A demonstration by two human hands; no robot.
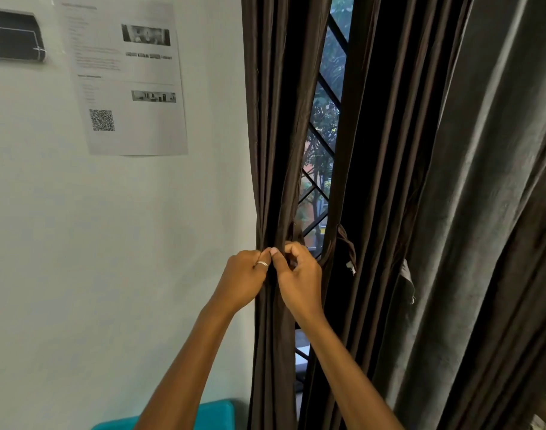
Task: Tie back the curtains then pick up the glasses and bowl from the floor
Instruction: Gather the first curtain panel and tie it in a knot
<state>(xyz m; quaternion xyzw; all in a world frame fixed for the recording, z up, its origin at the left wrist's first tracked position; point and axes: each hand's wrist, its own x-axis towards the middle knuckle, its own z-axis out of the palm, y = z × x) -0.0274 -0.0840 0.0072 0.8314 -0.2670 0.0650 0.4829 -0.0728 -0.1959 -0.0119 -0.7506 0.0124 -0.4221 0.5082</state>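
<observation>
- Our left grip (246,276), a bare hand with a ring (262,264) on one finger, curls its fingers and pinches the gathered folds of the brown curtain (271,135).
- Our right grip (299,276) touches the left one, its thumb and curled fingers pinching the same bunch of cloth.
- The brown curtain hangs just beside the white wall (110,243), drawn narrow where we hold it.
- A thin strap (297,232) shows just above the right grip; we cannot tell whether it is held.
- A second brown panel (389,150) hangs right of the gap, a cloth tie (347,248) dangling at its edge, with a grey curtain (489,212) beyond.
- Between the panels we see a window grille (324,97).
- On the wall are a printed sheet (125,79) and a dark sign (14,35).
</observation>
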